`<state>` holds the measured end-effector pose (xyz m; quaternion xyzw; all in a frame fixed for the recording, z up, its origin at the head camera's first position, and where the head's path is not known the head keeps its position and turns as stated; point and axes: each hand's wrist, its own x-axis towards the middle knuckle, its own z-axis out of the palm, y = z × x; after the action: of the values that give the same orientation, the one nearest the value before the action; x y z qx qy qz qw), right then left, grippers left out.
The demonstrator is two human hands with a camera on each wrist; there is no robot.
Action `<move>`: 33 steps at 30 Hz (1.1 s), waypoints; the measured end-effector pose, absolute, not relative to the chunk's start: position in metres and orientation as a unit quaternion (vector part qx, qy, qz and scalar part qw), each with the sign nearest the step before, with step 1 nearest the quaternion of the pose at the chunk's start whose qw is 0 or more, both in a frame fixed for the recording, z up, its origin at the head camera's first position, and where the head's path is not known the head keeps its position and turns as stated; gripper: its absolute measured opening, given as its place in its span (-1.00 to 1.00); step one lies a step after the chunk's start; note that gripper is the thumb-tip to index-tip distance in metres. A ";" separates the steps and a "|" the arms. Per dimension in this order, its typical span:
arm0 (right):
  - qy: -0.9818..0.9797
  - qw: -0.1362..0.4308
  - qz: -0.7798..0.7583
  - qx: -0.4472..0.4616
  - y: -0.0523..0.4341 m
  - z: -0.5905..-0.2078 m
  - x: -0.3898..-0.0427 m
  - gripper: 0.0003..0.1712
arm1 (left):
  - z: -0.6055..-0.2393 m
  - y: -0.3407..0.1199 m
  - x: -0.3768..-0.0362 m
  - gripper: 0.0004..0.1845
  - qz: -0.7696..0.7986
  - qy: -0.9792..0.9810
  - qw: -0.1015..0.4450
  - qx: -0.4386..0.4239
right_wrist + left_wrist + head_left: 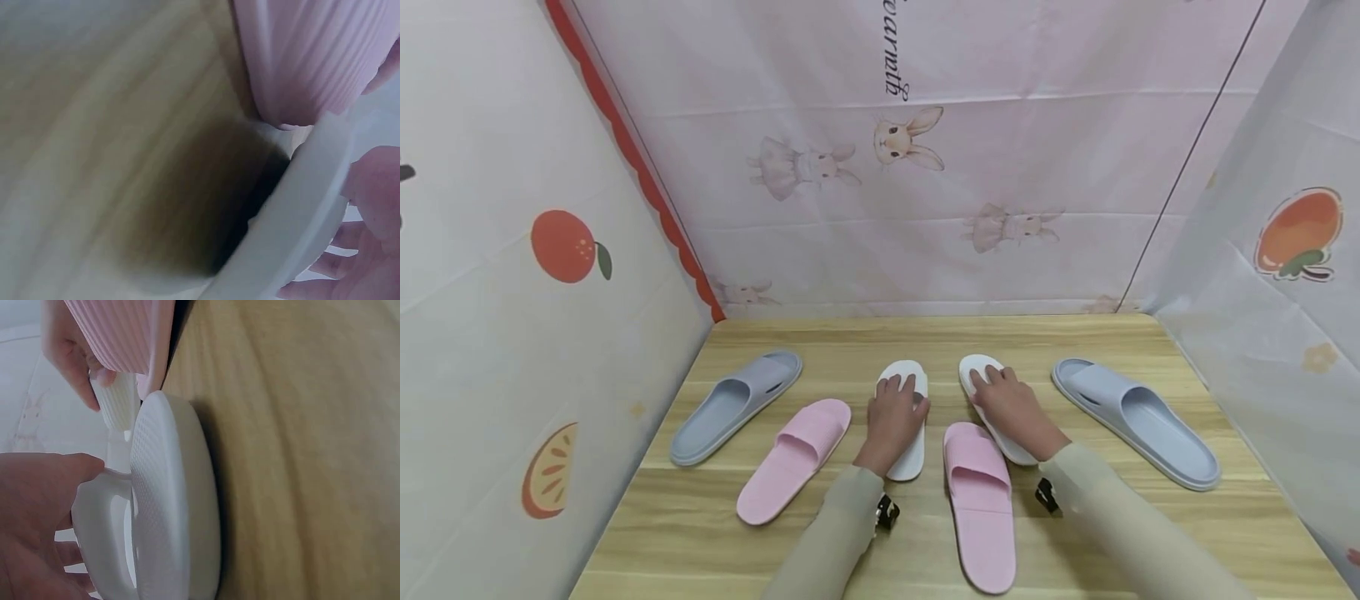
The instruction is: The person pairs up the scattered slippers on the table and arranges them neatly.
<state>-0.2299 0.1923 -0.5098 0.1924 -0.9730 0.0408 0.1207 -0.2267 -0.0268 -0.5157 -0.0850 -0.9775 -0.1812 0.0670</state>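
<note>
Two white slippers lie toes away from me near the middle of the wooden table. My left hand (895, 417) holds the left white slipper (912, 462) over its strap, thumb at one side and fingers across the other. In the left wrist view its strap (103, 531) arches under the palm and the sole sits close on the wood. My right hand (1011, 408) grips the right white slipper (1021, 455), which angles toward the upper left. Seen from the right wrist, that slipper's sole (294, 212) is tilted, with a dark shadow under its edge.
One pink slipper (775, 483) lies left of my left hand; the other pink slipper (988, 542) lies between my forearms, close beside the right white one. Grey-blue slippers (707, 425) flank them at far left and far right. Printed cloth walls (820, 275) enclose the table (670, 533).
</note>
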 end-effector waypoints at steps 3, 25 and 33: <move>-0.976 0.112 0.042 0.184 0.189 -0.509 -0.233 -0.46 | -0.517 -0.023 -0.231 -0.42 -0.181 -0.977 0.070 -0.085; -0.978 0.110 0.031 0.173 0.170 -0.499 -0.254 -0.55 | -0.515 -0.008 -0.254 -0.40 -0.170 -0.982 0.049 -0.072; -0.980 0.093 0.059 0.164 0.165 -0.493 -0.267 -0.66 | -0.517 -0.001 -0.262 -0.43 -0.156 -0.983 0.061 -0.070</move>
<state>-0.2672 0.1647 -0.4931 0.1636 -0.9803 0.0589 0.0934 -0.2624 -0.0010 -0.5171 -0.0695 -0.9835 -0.1557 0.0611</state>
